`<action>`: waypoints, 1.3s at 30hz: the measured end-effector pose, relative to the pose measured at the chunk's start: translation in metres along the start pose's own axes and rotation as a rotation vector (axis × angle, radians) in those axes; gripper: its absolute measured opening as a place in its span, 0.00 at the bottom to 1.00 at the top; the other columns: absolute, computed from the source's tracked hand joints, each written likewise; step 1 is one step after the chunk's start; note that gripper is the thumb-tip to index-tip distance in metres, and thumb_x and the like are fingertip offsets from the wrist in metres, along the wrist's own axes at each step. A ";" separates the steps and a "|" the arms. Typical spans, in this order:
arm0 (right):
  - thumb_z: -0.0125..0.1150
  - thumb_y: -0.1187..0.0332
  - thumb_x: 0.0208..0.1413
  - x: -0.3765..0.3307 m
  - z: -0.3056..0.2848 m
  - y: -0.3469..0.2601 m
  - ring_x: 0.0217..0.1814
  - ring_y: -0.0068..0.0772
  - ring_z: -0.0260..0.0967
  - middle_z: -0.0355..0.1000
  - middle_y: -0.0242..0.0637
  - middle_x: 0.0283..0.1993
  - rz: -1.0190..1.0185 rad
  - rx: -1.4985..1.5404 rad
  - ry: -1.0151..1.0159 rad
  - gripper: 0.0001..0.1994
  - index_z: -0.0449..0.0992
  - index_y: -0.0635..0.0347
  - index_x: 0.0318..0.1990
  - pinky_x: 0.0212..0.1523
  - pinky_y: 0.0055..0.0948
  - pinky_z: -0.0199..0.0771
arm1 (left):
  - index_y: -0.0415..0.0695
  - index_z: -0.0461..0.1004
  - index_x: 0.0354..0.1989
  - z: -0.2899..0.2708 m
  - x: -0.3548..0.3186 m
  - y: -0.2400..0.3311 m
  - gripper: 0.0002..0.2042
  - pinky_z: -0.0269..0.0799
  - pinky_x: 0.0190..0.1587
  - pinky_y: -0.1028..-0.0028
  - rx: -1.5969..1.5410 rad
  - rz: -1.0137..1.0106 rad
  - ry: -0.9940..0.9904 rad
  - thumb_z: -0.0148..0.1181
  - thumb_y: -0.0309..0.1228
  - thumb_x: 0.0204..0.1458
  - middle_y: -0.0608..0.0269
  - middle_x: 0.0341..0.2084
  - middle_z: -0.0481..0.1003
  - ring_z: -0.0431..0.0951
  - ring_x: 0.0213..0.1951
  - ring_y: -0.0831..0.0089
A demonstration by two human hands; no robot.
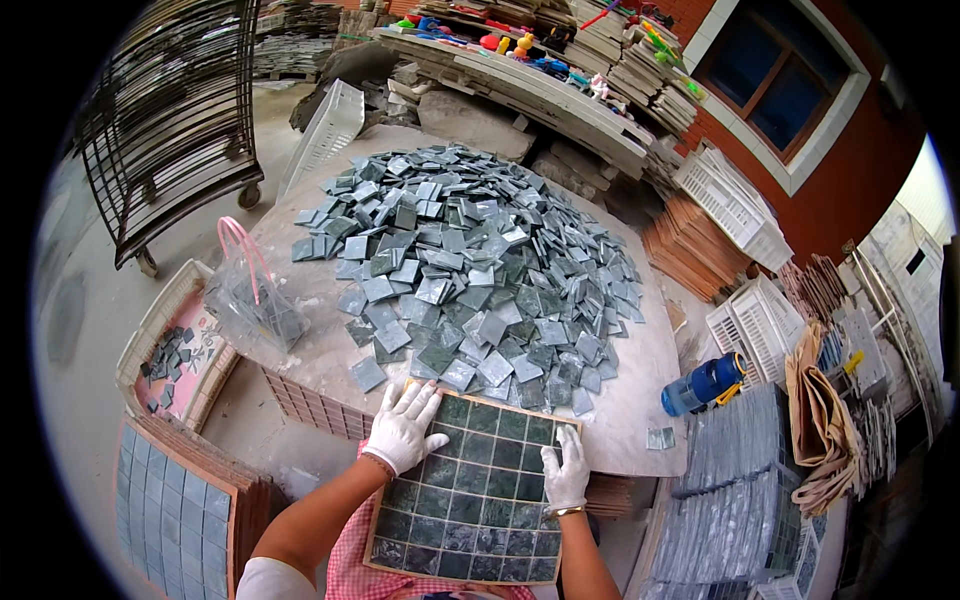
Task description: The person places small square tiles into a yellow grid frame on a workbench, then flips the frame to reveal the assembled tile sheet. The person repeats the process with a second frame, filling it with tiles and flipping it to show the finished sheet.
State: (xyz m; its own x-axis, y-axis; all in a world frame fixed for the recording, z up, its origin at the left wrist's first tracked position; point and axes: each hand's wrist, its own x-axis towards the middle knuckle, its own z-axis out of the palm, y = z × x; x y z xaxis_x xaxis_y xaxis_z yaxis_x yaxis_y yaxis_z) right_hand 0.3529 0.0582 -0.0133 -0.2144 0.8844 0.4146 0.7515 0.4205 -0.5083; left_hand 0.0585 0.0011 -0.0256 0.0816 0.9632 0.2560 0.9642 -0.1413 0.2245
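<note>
A framed panel (465,475) of dark green square stone tiles, set in a grid with pale gaps, leans from my lap onto the table edge. My left hand (402,428), in a white glove, lies on its upper left corner with fingers spread and thumb over the tiles. At the right edge my gloved right hand (565,468) grips the panel's rim, its thumb on the tile side and the fingers along the border. Just beyond the panel, a large heap of loose green-grey tiles (460,240) covers much of the pale tabletop (640,400).
A clear bag with pink handles (250,300) sits at the table's left. Below it is a crate of tile scraps (180,350) beside stacked tile panels (170,500). Right stand a blue bottle (705,384), tile stacks (725,510) and white crates (755,320). A wheeled rack (170,140) stands far left.
</note>
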 end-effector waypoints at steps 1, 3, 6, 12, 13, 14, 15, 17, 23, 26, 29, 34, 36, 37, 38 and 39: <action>0.59 0.60 0.53 0.000 -0.009 0.007 0.60 0.52 0.62 0.63 0.54 0.58 0.006 -0.085 -0.009 0.25 0.67 0.67 0.55 0.58 0.39 0.64 | 0.42 0.56 0.64 0.001 0.006 0.001 0.36 0.39 0.67 0.55 0.012 -0.017 0.004 0.47 0.56 0.53 0.56 0.65 0.55 0.52 0.66 0.60; 0.57 0.54 0.54 0.002 -0.014 0.015 0.66 0.49 0.55 0.55 0.53 0.65 0.045 -0.158 -0.078 0.33 0.59 0.66 0.61 0.62 0.41 0.58 | 0.41 0.53 0.65 0.002 0.018 0.003 0.38 0.38 0.67 0.55 0.036 -0.052 -0.037 0.47 0.56 0.52 0.55 0.66 0.53 0.50 0.67 0.58; 0.55 0.48 0.54 0.001 0.005 -0.006 0.70 0.46 0.48 0.51 0.50 0.68 -0.138 -0.228 -0.181 0.37 0.56 0.65 0.64 0.67 0.44 0.47 | 0.40 0.52 0.65 0.006 0.019 0.007 0.39 0.36 0.67 0.53 0.083 -0.074 -0.025 0.47 0.57 0.52 0.53 0.67 0.50 0.47 0.68 0.57; 0.48 0.44 0.55 -0.008 0.052 -0.070 0.73 0.39 0.42 0.48 0.42 0.70 -0.437 -0.169 -0.493 0.36 0.55 0.59 0.65 0.71 0.43 0.34 | 0.38 0.54 0.64 -0.003 -0.010 0.020 0.33 0.38 0.67 0.54 0.054 -0.090 -0.032 0.48 0.47 0.54 0.50 0.64 0.54 0.53 0.66 0.56; 0.46 0.44 0.56 0.002 0.043 -0.064 0.73 0.38 0.41 0.47 0.41 0.71 -0.404 -0.219 -0.530 0.36 0.55 0.60 0.65 0.71 0.42 0.33 | 0.39 0.55 0.64 -0.002 -0.009 0.019 0.33 0.38 0.67 0.53 0.067 -0.089 -0.043 0.48 0.47 0.54 0.50 0.64 0.55 0.53 0.66 0.55; 0.46 0.44 0.57 0.009 0.037 -0.053 0.74 0.38 0.40 0.47 0.41 0.71 -0.329 -0.235 -0.476 0.36 0.54 0.60 0.66 0.71 0.42 0.33 | 0.39 0.55 0.64 -0.003 -0.010 0.018 0.33 0.38 0.67 0.53 0.051 -0.101 -0.058 0.48 0.47 0.54 0.50 0.64 0.55 0.53 0.66 0.55; 0.45 0.44 0.58 0.014 0.030 -0.038 0.74 0.38 0.40 0.46 0.42 0.71 -0.255 -0.256 -0.418 0.35 0.54 0.60 0.66 0.71 0.42 0.33 | 0.39 0.55 0.64 -0.005 -0.010 0.018 0.33 0.39 0.66 0.53 0.035 -0.111 -0.068 0.48 0.48 0.54 0.50 0.64 0.56 0.53 0.65 0.55; 0.48 0.45 0.56 0.021 0.011 0.000 0.72 0.43 0.43 0.49 0.46 0.69 -0.124 -0.327 -0.294 0.36 0.56 0.63 0.64 0.71 0.43 0.34 | 0.39 0.54 0.64 -0.007 -0.013 0.016 0.33 0.38 0.67 0.53 0.057 -0.116 -0.085 0.47 0.48 0.55 0.48 0.64 0.55 0.52 0.66 0.54; 0.54 0.52 0.54 -0.028 -0.026 0.061 0.69 0.53 0.47 0.55 0.54 0.65 0.125 -0.342 -0.046 0.34 0.59 0.69 0.61 0.69 0.46 0.41 | 0.36 0.50 0.65 0.002 -0.005 0.035 0.37 0.34 0.67 0.52 0.124 -0.190 -0.064 0.44 0.54 0.55 0.48 0.65 0.52 0.48 0.67 0.53; 0.56 0.58 0.54 -0.065 -0.028 0.062 0.69 0.55 0.48 0.54 0.55 0.65 0.127 -0.220 0.020 0.32 0.58 0.70 0.61 0.67 0.45 0.49 | 0.34 0.46 0.66 0.011 0.010 0.053 0.42 0.34 0.67 0.53 0.163 -0.212 -0.098 0.44 0.58 0.53 0.48 0.67 0.48 0.45 0.68 0.53; 0.55 0.66 0.56 -0.073 -0.022 0.049 0.64 0.50 0.59 0.45 0.55 0.69 0.299 0.165 0.068 0.30 0.54 0.71 0.63 0.60 0.35 0.64 | 0.33 0.51 0.64 0.027 0.021 0.082 0.44 0.38 0.66 0.53 0.101 -0.140 -0.011 0.46 0.60 0.50 0.43 0.65 0.51 0.48 0.67 0.51; 0.54 0.64 0.57 -0.070 -0.023 0.038 0.64 0.53 0.58 0.45 0.55 0.70 0.329 0.063 0.025 0.28 0.57 0.69 0.62 0.58 0.38 0.66 | 0.36 0.57 0.62 0.033 0.036 0.143 0.42 0.41 0.66 0.52 0.018 -0.039 -0.005 0.49 0.60 0.48 0.41 0.62 0.55 0.51 0.65 0.48; 0.52 0.63 0.58 -0.073 -0.026 0.043 0.64 0.53 0.58 0.45 0.54 0.69 0.323 0.005 0.017 0.27 0.58 0.69 0.61 0.57 0.39 0.66 | 0.39 0.58 0.62 0.034 0.040 0.142 0.40 0.43 0.66 0.54 -0.042 0.019 0.005 0.50 0.58 0.49 0.45 0.62 0.57 0.53 0.65 0.52; 0.52 0.62 0.58 -0.073 -0.027 0.044 0.64 0.53 0.57 0.45 0.54 0.70 0.326 0.008 0.000 0.27 0.58 0.69 0.62 0.58 0.40 0.65 | 0.40 0.58 0.62 0.036 0.041 0.130 0.38 0.43 0.66 0.55 -0.090 0.067 0.015 0.50 0.57 0.49 0.48 0.63 0.57 0.54 0.65 0.54; 0.52 0.62 0.58 -0.072 -0.030 0.042 0.64 0.53 0.57 0.45 0.54 0.70 0.317 0.031 -0.018 0.28 0.57 0.68 0.62 0.58 0.40 0.65 | 0.41 0.58 0.63 0.035 0.041 0.121 0.37 0.43 0.66 0.56 -0.145 0.120 0.020 0.50 0.57 0.50 0.50 0.63 0.57 0.55 0.65 0.56; 0.53 0.62 0.58 -0.072 -0.034 0.042 0.65 0.54 0.57 0.45 0.55 0.69 0.318 0.050 -0.029 0.28 0.57 0.68 0.62 0.58 0.40 0.65 | 0.46 0.59 0.63 0.028 0.042 0.108 0.34 0.43 0.66 0.59 -0.113 0.173 0.006 0.47 0.55 0.52 0.59 0.64 0.57 0.54 0.66 0.62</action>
State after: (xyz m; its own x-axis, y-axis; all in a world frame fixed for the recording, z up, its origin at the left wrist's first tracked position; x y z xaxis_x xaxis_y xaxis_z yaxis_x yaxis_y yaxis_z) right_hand 0.4207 0.0050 -0.0390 0.0081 0.9783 0.2072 0.7526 0.1305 -0.6454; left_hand 0.1731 0.0327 -0.0169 0.2416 0.9211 0.3053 0.9014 -0.3296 0.2808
